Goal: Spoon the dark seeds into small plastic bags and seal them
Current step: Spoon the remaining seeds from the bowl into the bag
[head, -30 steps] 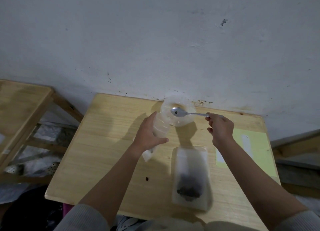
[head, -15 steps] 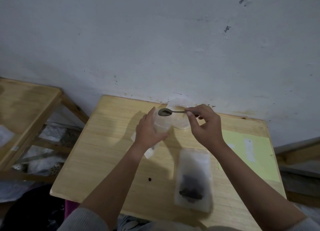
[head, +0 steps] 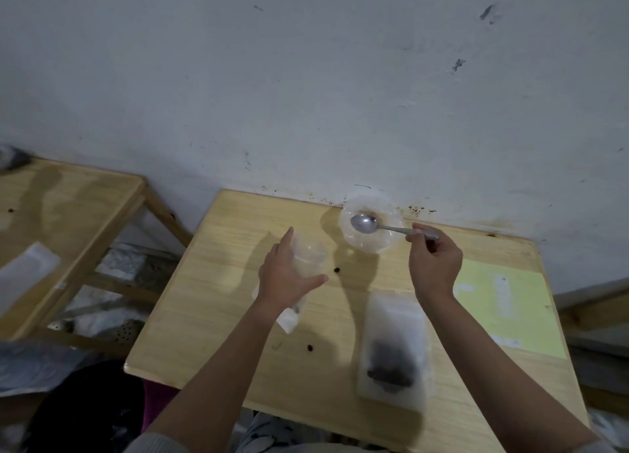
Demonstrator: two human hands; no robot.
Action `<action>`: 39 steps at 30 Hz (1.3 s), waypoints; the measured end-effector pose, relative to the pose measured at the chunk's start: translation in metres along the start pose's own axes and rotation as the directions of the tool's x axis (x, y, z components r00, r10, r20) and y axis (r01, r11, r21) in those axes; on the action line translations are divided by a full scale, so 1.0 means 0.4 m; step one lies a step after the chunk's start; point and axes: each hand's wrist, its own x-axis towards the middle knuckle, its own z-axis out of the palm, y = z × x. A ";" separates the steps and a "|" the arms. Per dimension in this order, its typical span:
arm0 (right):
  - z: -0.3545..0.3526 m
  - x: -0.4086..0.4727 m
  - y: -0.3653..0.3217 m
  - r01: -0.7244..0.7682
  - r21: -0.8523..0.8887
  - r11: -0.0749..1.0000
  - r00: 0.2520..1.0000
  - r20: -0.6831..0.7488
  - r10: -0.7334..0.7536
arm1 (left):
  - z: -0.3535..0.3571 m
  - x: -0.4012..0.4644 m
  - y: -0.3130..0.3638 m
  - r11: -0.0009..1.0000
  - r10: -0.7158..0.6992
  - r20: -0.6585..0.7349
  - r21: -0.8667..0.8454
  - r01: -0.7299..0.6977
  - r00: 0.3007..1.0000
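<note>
We hold a small clear bag [head: 308, 258] in our left hand [head: 284, 277], fingers wrapped round it, while our right hand [head: 434, 265] pinches the spoon [head: 366, 223] over the near-empty bowl [head: 372, 223]. One filled bag [head: 391, 347] lies near us (whether sealed, we cannot tell); two seeds [head: 337, 270] lie spilled on the table [head: 221, 316].

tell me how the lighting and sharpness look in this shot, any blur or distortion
Head view: dim, flat light with a bluish cast; soft shadows of the left hand and right hand fall on the wooden table; the spoon catches a faint sheen; the filled bag near the lower edge looks smeared; wide-angle lens bends the table edges.
</note>
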 end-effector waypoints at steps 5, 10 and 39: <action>0.031 0.013 0.059 -0.181 -0.021 0.983 0.975 -0.132 0.176 | -0.015 0.005 -0.013 1.000 0.006 0.022 -0.015 -0.006 1.000; 0.083 0.025 0.096 -0.322 -0.011 0.947 0.930 -0.192 0.315 | -0.036 0.016 -0.030 1.000 0.029 0.064 0.000 -0.029 0.998; 0.112 0.054 0.156 -0.524 0.153 0.838 0.838 -0.084 0.539 | -0.038 0.049 -0.044 0.995 0.097 0.203 0.003 -0.100 0.974</action>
